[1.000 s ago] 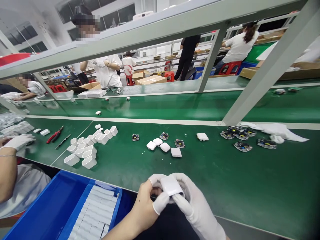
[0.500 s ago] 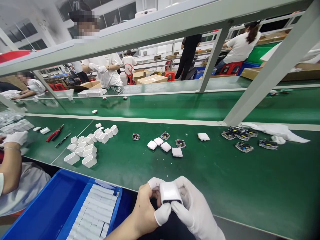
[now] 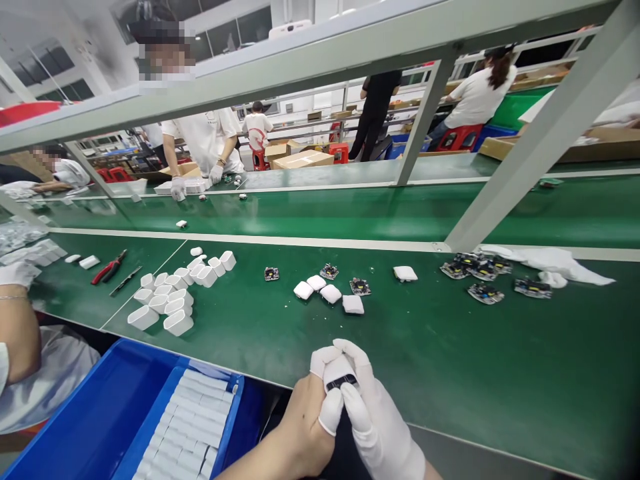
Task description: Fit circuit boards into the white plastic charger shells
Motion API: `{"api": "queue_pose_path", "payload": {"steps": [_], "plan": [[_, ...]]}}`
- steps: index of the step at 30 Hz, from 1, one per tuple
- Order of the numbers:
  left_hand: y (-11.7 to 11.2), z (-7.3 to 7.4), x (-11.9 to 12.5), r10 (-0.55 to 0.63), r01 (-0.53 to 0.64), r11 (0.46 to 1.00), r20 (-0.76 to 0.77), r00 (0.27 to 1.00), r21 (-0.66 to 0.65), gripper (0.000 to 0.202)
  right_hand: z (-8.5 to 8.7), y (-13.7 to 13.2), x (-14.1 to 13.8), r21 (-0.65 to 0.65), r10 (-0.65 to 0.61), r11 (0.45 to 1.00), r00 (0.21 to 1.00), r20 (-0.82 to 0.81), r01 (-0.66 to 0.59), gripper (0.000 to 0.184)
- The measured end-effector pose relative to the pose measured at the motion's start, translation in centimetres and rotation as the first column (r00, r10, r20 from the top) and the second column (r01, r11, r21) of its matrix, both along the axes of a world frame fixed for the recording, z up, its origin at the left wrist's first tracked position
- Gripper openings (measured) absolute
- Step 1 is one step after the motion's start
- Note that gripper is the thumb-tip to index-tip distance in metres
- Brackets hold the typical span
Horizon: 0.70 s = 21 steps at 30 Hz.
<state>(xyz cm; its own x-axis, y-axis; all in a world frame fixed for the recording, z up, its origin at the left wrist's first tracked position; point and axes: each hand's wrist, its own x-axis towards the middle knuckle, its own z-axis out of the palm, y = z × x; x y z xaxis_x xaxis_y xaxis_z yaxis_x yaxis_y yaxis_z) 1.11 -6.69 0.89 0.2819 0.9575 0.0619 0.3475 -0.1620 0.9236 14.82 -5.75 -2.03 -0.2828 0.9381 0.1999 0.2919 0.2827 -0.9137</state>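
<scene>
Between my two hands, just over the front edge of the green bench, is a small white plastic casing with a dark opening facing me. My left hand, with white covers on some fingertips, is closed around its left side, the thumb at the lower edge. My right hand, in a white glove, grips the right side, its thumb also at the opening. Ahead lie several white caps and small circuit boards. Empty white casings stand grouped to the left.
A blue bin with rows of white pieces sits at lower left. Red-handled pliers lie beyond it. More circuit boards and a white glove lie to the right. A co-worker's arm is at far left.
Both my hands, still on the casing, have tipped it so that its dark opening shows more. Across the bench, a co-worker has lowered their hands to the white pieces.
</scene>
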Motion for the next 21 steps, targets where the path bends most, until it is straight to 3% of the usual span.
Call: {"api": "queue_pose_path", "payload": {"steps": [8,14,18,21], "plan": [[1.0,-0.7,-0.3,-0.061,0.062,0.998,-0.013,0.998,0.014,0.025,0.3,0.3,0.6,-0.026,0.063,0.998,0.998,-0.008,-0.063,0.041],[0.6,-1.9,0.5,0.028,-0.035,0.997,0.118,0.993,0.061,0.022,0.0,0.5,0.3,-0.05,0.068,0.996,0.987,-0.142,-0.076,0.033],[0.8,-2.5,0.8,0.048,-0.071,0.995,0.26,0.964,0.077,0.022,-0.6,0.5,-0.2,-0.038,-0.001,0.999,0.976,-0.217,-0.007,0.028],[1.3,-2.2,0.4,0.0,-0.039,0.989,0.261,0.965,0.143,0.024,-0.6,0.6,0.3,0.036,0.021,0.999,0.975,-0.219,-0.013,0.035]]}}
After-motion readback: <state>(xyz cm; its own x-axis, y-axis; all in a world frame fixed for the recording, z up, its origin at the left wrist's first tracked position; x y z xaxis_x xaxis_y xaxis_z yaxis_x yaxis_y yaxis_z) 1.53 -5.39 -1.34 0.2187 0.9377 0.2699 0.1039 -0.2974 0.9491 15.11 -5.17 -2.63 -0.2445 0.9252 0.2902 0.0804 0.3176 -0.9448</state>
